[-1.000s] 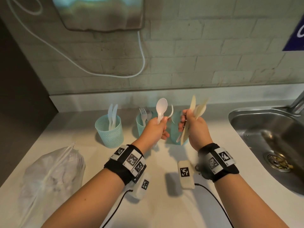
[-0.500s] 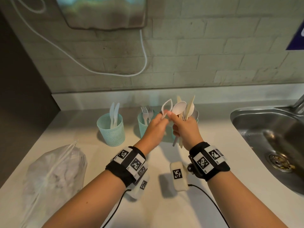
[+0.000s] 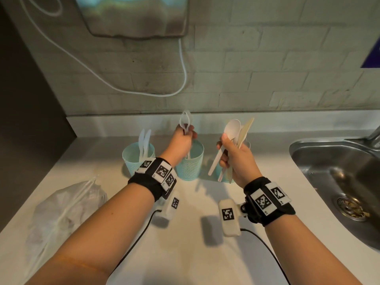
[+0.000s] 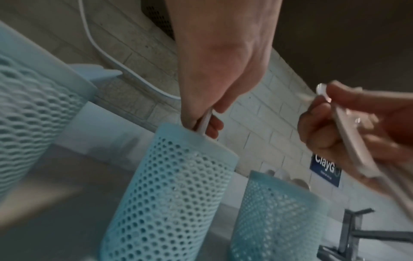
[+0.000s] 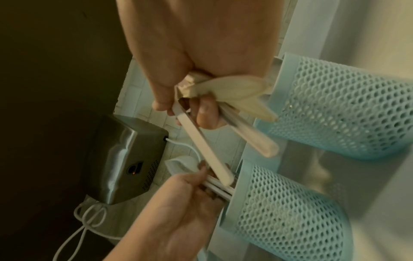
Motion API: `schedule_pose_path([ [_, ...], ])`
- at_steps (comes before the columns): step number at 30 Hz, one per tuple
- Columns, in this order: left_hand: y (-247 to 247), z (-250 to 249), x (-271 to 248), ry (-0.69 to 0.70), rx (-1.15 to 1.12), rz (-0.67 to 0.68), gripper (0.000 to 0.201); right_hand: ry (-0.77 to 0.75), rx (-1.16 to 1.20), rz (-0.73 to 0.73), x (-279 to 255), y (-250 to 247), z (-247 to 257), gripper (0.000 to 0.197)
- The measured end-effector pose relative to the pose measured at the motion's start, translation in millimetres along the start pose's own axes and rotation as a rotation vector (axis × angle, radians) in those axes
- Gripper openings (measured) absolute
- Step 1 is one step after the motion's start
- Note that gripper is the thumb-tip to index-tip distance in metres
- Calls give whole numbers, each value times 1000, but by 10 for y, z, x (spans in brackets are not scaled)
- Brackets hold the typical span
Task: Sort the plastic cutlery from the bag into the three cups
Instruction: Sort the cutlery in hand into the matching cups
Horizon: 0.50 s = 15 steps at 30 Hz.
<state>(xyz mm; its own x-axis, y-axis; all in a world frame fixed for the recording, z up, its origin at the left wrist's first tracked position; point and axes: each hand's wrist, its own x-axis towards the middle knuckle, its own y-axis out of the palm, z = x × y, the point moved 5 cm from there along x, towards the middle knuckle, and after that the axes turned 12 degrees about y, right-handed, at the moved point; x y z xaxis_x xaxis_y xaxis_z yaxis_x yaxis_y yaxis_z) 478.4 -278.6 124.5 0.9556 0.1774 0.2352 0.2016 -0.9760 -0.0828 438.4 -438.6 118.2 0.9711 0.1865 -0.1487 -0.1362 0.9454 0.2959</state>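
Note:
My left hand (image 3: 186,135) pinches the handle of one white piece of cutlery (image 3: 186,122) right over the middle teal mesh cup (image 3: 190,167). In the left wrist view that handle (image 4: 206,121) dips just inside the cup's rim (image 4: 196,139). My right hand (image 3: 225,149) grips a bundle: a white spoon (image 3: 232,128) and beige pieces (image 3: 245,128), held upright to the right of that cup. The left cup (image 3: 133,159) holds white knives. The right cup (image 5: 346,109) is mostly hidden behind my right hand in the head view.
A crumpled clear plastic bag (image 3: 61,206) lies on the white counter (image 3: 195,254) at the near left. A steel sink (image 3: 339,171) is set in at the right. A hand dryer (image 3: 133,15) with a white cord hangs on the brick wall behind.
The hands met and the white spoon passed from left to right. My left hand took another white piece and moved left over the middle cup; the right hand drew back to the right.

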Motion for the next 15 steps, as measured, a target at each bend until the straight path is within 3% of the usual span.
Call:
schedule_pose_path([
  [9,10,99,-66,23,292,80,55,62,-67,70,2,17,-58,19],
  [13,-44,-192,-170,247,196,-85,25,78,-20,114,-3,78,-90,17],
  [15,58,-231,-282,173,30,53,18,86,-6,135,-5,107,-112,22],
])
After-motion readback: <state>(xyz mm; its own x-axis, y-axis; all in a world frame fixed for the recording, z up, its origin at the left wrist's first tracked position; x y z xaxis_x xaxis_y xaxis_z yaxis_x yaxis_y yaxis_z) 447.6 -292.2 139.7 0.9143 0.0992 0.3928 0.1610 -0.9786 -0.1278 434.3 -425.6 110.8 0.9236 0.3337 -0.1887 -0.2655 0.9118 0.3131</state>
